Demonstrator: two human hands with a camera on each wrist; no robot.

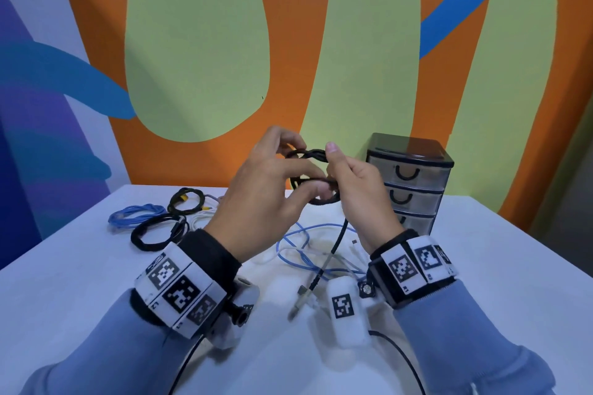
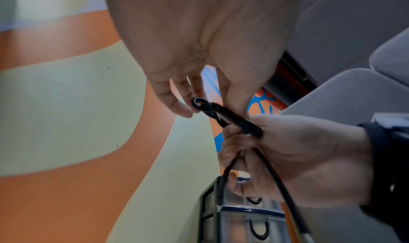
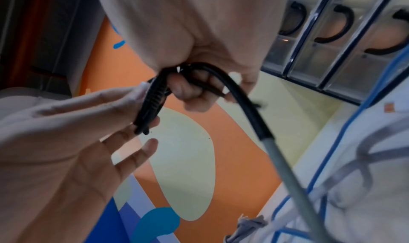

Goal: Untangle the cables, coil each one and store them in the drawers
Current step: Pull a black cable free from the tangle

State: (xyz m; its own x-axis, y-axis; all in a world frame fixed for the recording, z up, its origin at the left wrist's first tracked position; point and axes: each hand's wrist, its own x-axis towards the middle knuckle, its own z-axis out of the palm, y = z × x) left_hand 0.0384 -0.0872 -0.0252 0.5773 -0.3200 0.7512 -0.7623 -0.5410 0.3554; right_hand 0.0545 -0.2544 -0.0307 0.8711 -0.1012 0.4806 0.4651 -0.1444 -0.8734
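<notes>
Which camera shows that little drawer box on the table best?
The head view: the whole drawer box stands on the table, drawers shut. The right wrist view shows only three drawer fronts; the left wrist view catches a corner.

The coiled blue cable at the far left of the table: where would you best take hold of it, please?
Probably across the bundled strands of the coiled blue cable, pinched from above: it lies flat on the table, apart from the black coils, and gripping all loops keeps it coiled.

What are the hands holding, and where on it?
Both hold the black cable, partly coiled. The right hand grips the loops' right side; the left hand pinches the loops' left side.
</notes>
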